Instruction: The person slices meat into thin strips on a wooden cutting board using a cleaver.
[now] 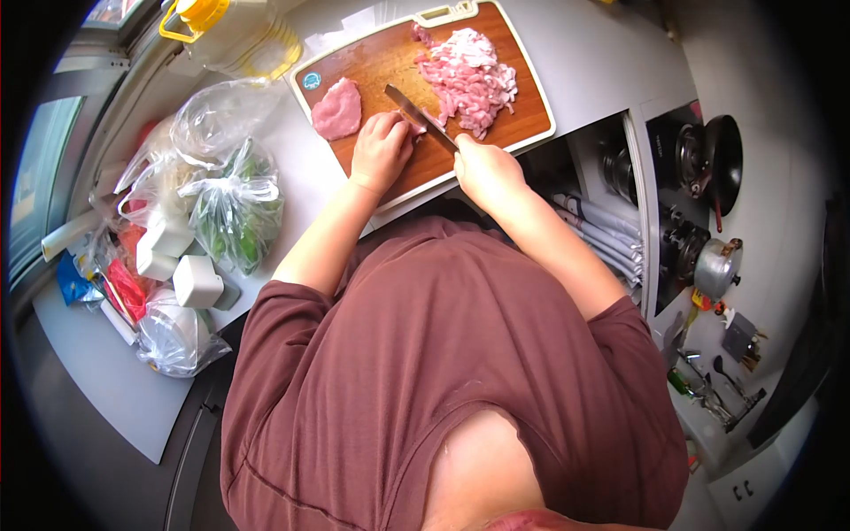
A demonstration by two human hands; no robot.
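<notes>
Brown shirt (pixel 443 345); meat (pixel 418 132) touching left grip (pixel 382 146), beside knife (pixel 420 117) in right grip (pixel 487 173).

Teal emblem (pixel 312 80), round, on cutting board (pixel 374 67); no text legible

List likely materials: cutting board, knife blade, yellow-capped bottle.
Cutting board: brown, streaky face, probably wood or a wood-look laminate; pale, smooth rim, perhaps plastic.
Knife blade: likely steel, going by its thin, flat gray metallic look; finish unclear at this size.
Bottle: see-through, shiny wall, likely clear plastic; opaque yellow cap, likely molded plastic.
</notes>
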